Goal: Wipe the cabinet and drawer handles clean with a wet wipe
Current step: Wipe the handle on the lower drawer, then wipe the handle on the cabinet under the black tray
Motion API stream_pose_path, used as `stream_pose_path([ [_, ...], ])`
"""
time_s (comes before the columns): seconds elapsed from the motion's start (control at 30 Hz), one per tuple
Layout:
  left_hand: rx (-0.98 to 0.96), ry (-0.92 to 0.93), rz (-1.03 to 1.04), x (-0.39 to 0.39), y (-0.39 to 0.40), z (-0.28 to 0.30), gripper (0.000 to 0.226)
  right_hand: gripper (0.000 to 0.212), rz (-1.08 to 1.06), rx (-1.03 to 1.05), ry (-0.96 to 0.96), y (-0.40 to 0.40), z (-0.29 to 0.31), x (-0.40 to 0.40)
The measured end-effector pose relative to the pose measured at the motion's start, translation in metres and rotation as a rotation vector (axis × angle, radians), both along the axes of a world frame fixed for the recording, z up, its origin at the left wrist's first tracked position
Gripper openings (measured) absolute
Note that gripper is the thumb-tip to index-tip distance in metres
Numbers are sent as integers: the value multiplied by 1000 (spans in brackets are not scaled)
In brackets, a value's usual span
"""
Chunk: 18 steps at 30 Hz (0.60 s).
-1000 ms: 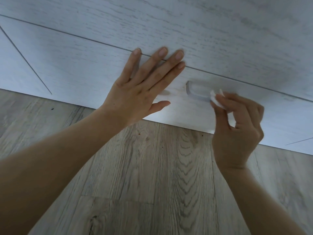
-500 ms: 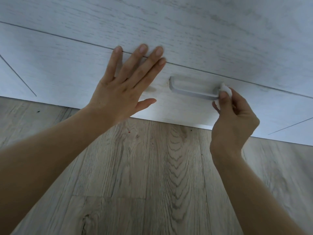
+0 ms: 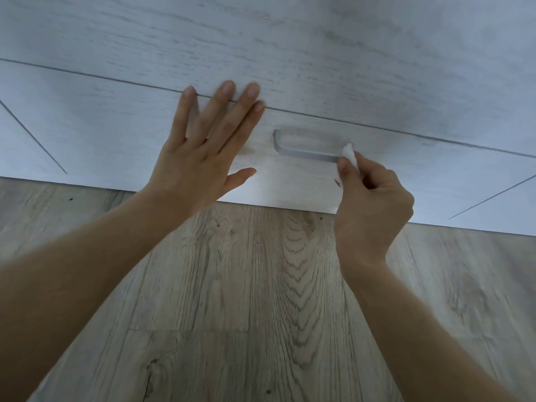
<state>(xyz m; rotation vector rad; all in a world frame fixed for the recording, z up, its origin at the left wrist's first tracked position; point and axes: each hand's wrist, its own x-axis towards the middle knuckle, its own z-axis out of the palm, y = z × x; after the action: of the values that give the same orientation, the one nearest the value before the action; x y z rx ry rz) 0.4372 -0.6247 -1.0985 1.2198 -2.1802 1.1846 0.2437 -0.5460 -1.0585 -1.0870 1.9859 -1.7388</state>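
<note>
right hand [image 3: 374, 204] pinches wipe [image 3: 348, 152] at handle [image 3: 304, 153] | left hand [image 3: 200, 152] flat on drawer front [image 3: 116, 126]

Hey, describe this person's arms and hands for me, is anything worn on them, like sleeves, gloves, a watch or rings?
Both arms are bare as far as the frame shows: no sleeves or cuffs appear on either forearm. The left hand and the right hand wear no gloves. No watch or bracelet shows on either wrist, and no rings on the fingers that are visible. The fingernails on the left hand are short and look unpainted.

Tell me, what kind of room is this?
Probably a room at home, maybe a kitchen or bedroom. There is a pale wood-grain drawer front with a grey bar handle, low over a wood-look plank floor. Which room, I cannot tell.
</note>
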Motion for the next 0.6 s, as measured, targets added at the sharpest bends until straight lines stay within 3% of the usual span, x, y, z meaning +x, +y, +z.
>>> stream_pose_path([
  [0.13,40,-24,45,0,9,7,80,15,192,24,192,4,-1,17],
  [0.33,306,-43,25,15,36,42,75,15,298,174,192,-1,21,7],
  [0.47,593,-29,129,28,67,105,73,17,387,358,266,-2,79,3],
  [0.6,874,-70,322,39,89,190,73,16,578,515,395,3,174,14],
])
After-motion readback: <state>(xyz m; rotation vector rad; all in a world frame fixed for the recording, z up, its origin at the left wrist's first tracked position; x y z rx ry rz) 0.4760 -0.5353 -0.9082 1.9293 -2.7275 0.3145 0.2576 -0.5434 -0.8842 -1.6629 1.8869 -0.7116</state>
